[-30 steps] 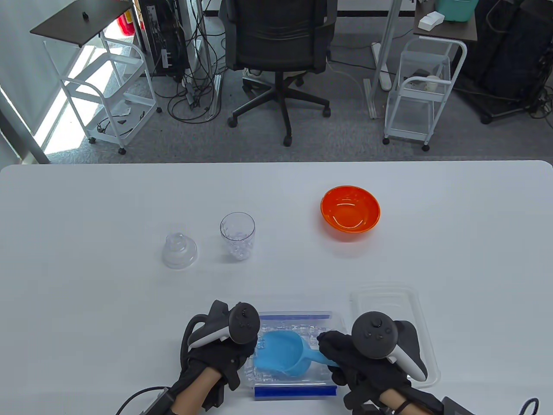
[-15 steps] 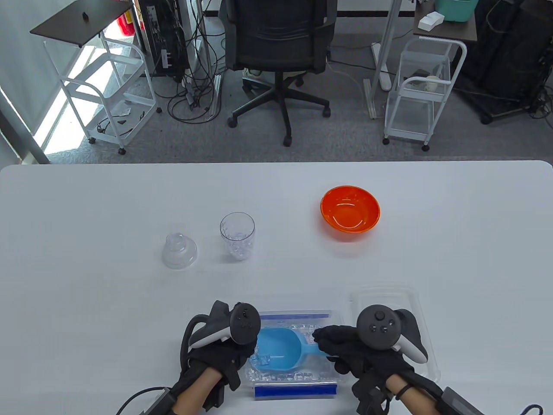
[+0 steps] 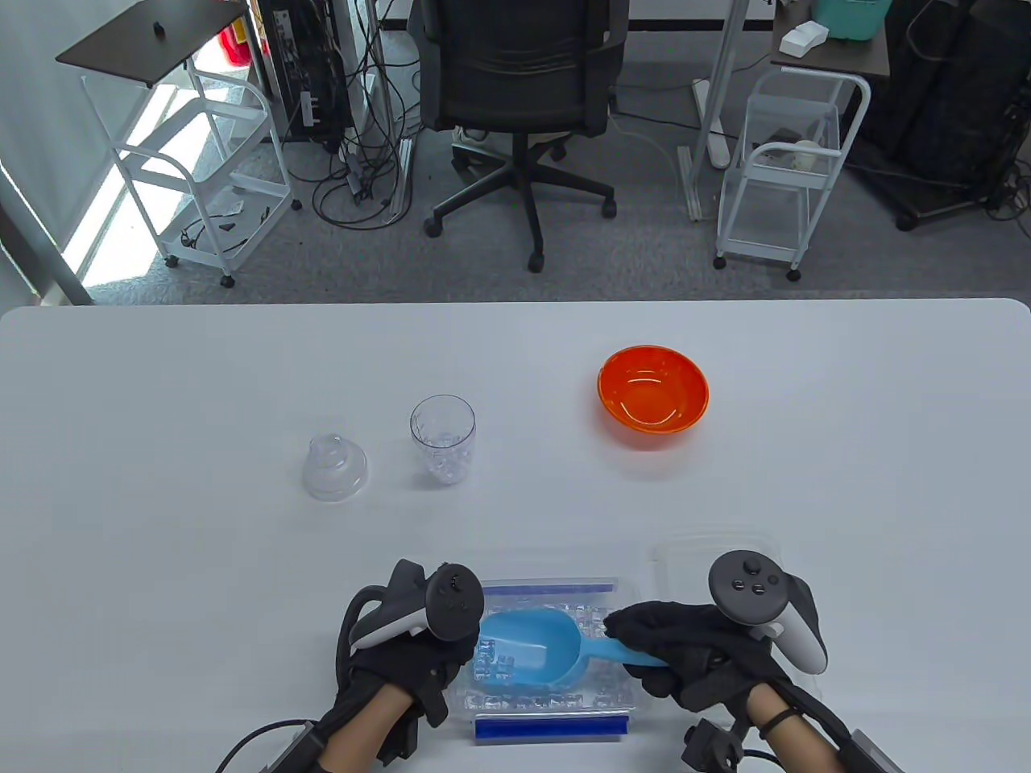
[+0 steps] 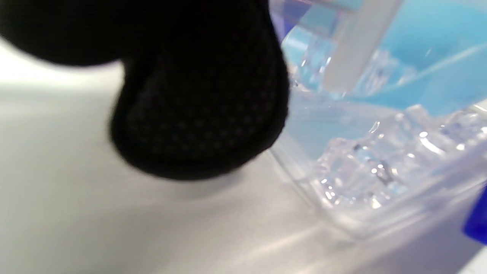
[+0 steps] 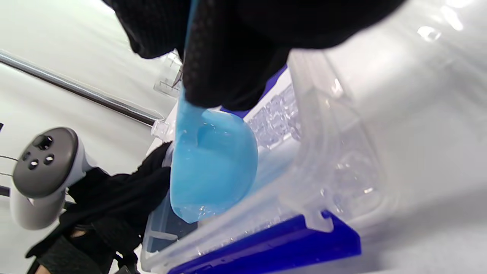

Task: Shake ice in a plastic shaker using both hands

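The clear plastic shaker cup (image 3: 442, 439) stands upright mid-table with some ice in its bottom. Its clear lid (image 3: 335, 467) sits apart, to its left. At the near edge is a clear ice container (image 3: 556, 699) with blue clips. My left hand (image 3: 435, 652) holds the container's left end; one fingertip (image 4: 198, 114) touches the table beside its wall (image 4: 342, 213). My right hand (image 3: 644, 636) grips the handle of a blue scoop (image 3: 532, 648). The scoop bowl lies in the ice and holds a few cubes. It also shows in the right wrist view (image 5: 213, 171).
An orange bowl (image 3: 652, 396) sits empty at the right of mid-table. The container's clear lid (image 3: 713, 551) lies on the table beside and under my right hand. An office chair and carts stand beyond the table's far edge.
My right hand has moved to the right and rolled outward. The scoop has turned from tilted to bowl-up and slid right, now with ice in it. My left hand has not moved.
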A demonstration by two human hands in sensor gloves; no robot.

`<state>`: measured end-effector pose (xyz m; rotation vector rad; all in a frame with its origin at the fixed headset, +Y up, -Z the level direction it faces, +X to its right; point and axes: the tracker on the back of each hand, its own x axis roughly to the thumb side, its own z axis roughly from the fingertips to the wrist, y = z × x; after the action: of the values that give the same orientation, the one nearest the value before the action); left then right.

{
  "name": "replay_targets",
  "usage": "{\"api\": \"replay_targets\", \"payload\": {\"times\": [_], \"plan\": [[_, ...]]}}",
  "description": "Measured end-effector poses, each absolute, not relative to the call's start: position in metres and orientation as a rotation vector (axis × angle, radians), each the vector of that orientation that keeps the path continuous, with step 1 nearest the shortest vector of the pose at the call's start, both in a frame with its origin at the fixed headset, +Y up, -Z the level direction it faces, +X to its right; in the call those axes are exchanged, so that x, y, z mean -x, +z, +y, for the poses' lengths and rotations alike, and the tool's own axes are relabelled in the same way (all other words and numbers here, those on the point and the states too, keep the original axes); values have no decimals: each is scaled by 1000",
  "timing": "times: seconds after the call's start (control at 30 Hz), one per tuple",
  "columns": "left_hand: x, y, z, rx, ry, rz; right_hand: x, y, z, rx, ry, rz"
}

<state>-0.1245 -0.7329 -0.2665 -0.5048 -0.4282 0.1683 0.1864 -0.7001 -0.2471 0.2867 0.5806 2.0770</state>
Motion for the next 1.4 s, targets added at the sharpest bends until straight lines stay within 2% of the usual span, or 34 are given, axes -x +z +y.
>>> {"api": "replay_targets", "payload": {"times": [0.27, 0.5, 0.93, 1.4], "plan": [[125, -267, -733, 504, 168, -430, -210, -248, -668, -219, 2058, 556], [125, -267, -733, 504, 174, -432, -216, -262, -640, -141, 2077, 487], [126, -267, -733, 506, 181, -434, -178, -317, -595, -37, 2070, 321], [126, -267, -734, 510, 189, -435, -123, -353, -578, 98, 2190, 184]]}}
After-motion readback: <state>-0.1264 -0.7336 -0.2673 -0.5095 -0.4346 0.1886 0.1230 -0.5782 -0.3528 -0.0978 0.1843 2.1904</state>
